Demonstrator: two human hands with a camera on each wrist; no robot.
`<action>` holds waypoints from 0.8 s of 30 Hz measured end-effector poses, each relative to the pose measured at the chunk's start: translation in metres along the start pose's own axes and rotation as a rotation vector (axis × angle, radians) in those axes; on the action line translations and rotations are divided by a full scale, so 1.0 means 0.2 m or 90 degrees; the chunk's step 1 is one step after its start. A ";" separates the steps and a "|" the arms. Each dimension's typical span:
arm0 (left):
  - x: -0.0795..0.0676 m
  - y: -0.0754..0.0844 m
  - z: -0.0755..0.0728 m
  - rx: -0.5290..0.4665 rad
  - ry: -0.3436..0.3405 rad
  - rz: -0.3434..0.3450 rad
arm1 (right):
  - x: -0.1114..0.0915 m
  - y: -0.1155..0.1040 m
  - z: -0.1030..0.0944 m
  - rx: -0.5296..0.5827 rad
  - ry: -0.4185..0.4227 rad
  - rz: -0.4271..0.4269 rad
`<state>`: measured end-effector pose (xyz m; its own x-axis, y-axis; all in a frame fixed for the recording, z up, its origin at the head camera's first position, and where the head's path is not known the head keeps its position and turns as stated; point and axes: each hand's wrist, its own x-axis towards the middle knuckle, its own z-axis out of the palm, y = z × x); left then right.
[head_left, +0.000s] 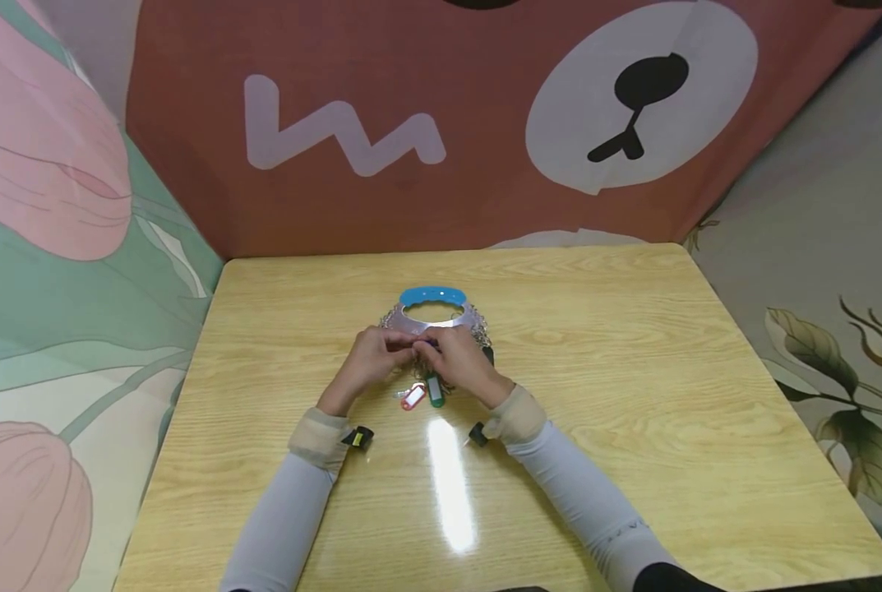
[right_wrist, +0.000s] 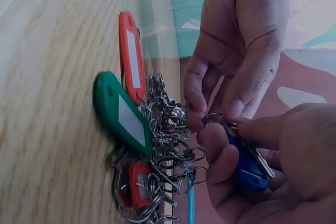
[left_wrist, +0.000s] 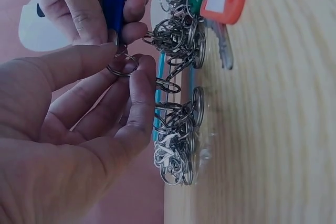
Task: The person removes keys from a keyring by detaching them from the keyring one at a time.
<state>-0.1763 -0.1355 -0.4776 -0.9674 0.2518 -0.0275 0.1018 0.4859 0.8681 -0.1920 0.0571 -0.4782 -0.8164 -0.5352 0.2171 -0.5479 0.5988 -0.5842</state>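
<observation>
My left hand [head_left: 367, 362] pinches a metal split key ring [left_wrist: 119, 72] between thumb and fingertips. Close against it, my right hand [head_left: 459, 362] holds a blue key tag [right_wrist: 245, 163] with a key [right_wrist: 263, 163] beside it. Tag and ring meet between the fingertips; whether they are linked is hard to tell. Just beyond both hands lies a large metal key holder with a blue grip [head_left: 433, 296], bearing clusters of key rings [left_wrist: 176, 35]. A green tag [head_left: 435, 391] and a red tag [head_left: 413, 397] lie on the near side, below the hands.
The wooden table [head_left: 596, 329] carries the holder near its middle. Another red tag [right_wrist: 137, 182] sits among the rings in the right wrist view. A key [left_wrist: 224, 45] lies under the red tag. Patterned cloth walls [head_left: 411, 205] stand behind and beside the table.
</observation>
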 end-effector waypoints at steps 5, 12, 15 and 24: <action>0.00 0.01 0.00 -0.017 -0.012 -0.014 | 0.00 0.02 -0.03 0.056 -0.036 0.015; 0.00 0.01 0.01 -0.028 -0.022 -0.023 | 0.01 0.05 -0.03 0.031 -0.022 0.003; 0.00 0.01 0.01 -0.036 -0.023 -0.028 | 0.01 0.04 -0.02 0.028 0.007 0.012; 0.00 0.01 0.00 -0.064 -0.019 -0.040 | 0.00 0.03 0.00 0.040 0.041 0.074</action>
<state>-0.1754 -0.1348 -0.4761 -0.9638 0.2485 -0.0971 0.0155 0.4153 0.9095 -0.1955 0.0611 -0.4821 -0.8850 -0.4235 0.1933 -0.4377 0.6157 -0.6552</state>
